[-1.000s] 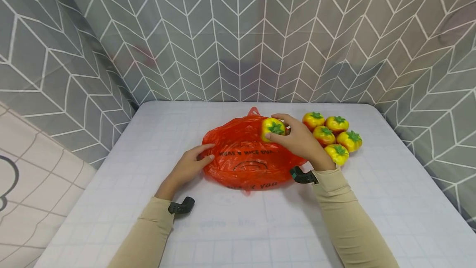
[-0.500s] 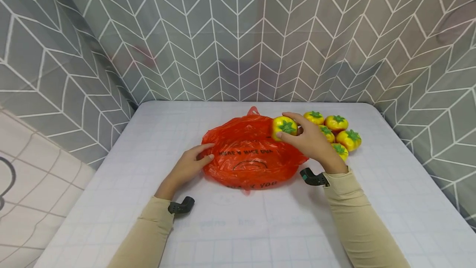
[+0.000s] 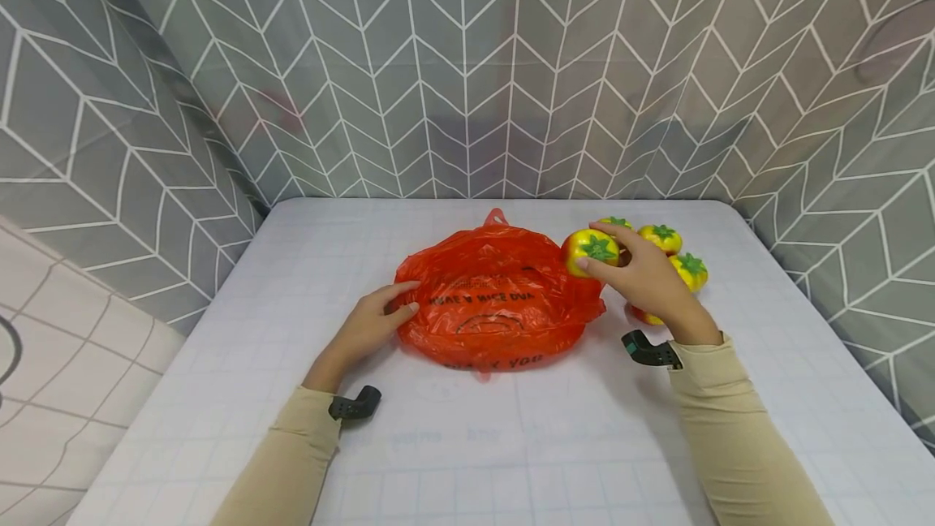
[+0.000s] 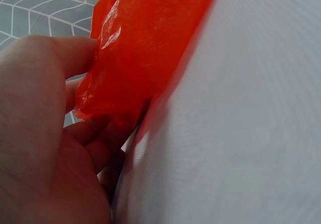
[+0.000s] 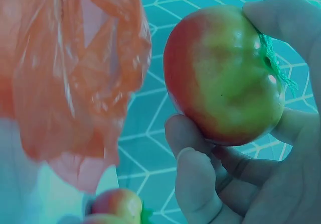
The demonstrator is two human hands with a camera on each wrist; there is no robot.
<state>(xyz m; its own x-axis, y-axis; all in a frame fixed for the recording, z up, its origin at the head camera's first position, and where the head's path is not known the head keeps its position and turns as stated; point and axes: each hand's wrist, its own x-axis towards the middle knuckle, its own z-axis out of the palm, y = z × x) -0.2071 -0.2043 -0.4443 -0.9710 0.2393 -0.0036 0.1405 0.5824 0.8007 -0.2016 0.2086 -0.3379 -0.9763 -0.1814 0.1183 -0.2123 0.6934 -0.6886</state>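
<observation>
A red plastic bag [image 3: 489, 323] with black print lies on the white table. My left hand [image 3: 364, 329] is at its left edge; in the left wrist view the bag's rim [image 4: 135, 48] lies between thumb and fingers. Just above the bag's right side, my right hand [image 3: 653, 274] grips a glossy yellow-red tomato [image 3: 580, 247] with a green leafy top. Thumb and fingers wrap around the tomato [image 5: 220, 78] in the right wrist view, apart from the bag. The bag's contents are hidden.
Several similar tomatoes [image 3: 689, 269] sit close together to the right of the bag, partly hidden behind my right hand. The white table [image 3: 467, 445] ends in front of a grey curtain [image 3: 467, 79] with white zigzag lines.
My right hand has moved right with the tomato, from over the middle-right of the bag to its right edge, nearer the other tomatoes. My left hand has stayed put.
</observation>
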